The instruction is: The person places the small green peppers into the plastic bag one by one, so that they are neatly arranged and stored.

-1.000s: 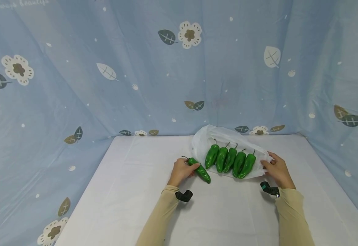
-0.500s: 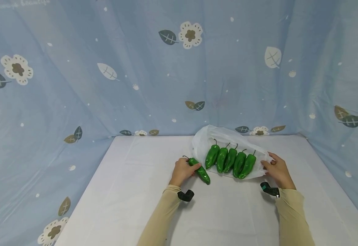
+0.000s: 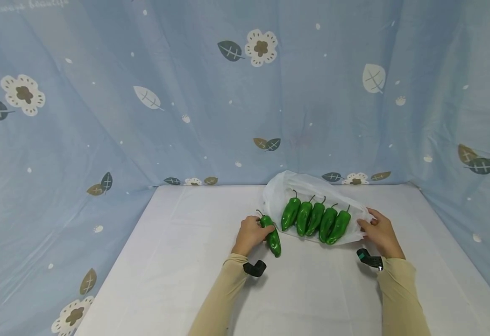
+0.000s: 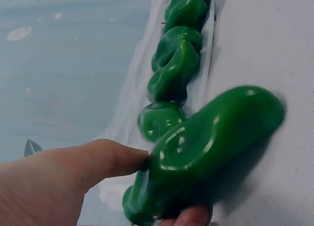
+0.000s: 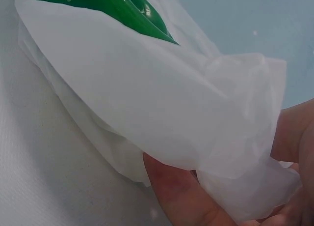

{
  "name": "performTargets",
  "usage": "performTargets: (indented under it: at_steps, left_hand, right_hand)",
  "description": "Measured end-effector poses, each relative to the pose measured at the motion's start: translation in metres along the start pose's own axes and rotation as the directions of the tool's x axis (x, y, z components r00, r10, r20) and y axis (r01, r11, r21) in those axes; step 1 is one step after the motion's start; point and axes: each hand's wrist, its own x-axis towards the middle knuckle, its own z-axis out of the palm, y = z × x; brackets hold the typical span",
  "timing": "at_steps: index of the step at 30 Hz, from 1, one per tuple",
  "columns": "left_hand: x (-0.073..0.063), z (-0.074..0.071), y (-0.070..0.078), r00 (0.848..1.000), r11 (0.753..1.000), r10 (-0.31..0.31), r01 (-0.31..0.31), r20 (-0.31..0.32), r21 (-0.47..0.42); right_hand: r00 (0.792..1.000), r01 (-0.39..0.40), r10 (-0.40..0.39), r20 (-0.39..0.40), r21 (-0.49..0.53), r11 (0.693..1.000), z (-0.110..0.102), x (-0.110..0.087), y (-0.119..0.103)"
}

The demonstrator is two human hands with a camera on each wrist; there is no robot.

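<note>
My left hand [image 3: 251, 234] pinches a glossy green pepper [image 3: 273, 240] between thumb and fingers, just left of a white plastic bag [image 3: 275, 191]. In the left wrist view that pepper [image 4: 211, 132] fills the middle, its blunt end towards the right. Several more green peppers [image 3: 316, 217] lie side by side on the opened bag, stems pointing away from me. At the bag's right end my right hand [image 3: 380, 232] grips its gathered edge; the right wrist view has the thin white plastic [image 5: 235, 103] bunched between thumb and fingers.
A white cloth covers the table [image 3: 312, 289]. Behind it and at both sides hangs a blue curtain [image 3: 211, 107] printed with leaves and flowers. A black wrist camera [image 3: 255, 268] sits on the left wrist, another [image 3: 369, 258] on the right.
The pepper in my left hand has turned, its lower end swinging left towards me and its stem shifting right. My right hand stays in place on the bag.
</note>
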Motion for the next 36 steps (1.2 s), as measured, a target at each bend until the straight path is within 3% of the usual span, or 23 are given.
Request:
performTargets:
  at_steps: [10,36]
  left_hand:
    - [-0.003,-0.006,0.000,1.000,0.999,-0.018,0.017,-0.017,-0.029]
    - [0.001,-0.031,-0.020,0.998,0.994,0.027,-0.032,-0.051,-0.102]
  right_hand:
    - [1.000,0.008,-0.008,-0.004,-0.006,1.000,0.000,-0.001,0.000]
    - [1.000,-0.014,0.014,-0.006,-0.008,1.000,0.000,0.001,0.000]
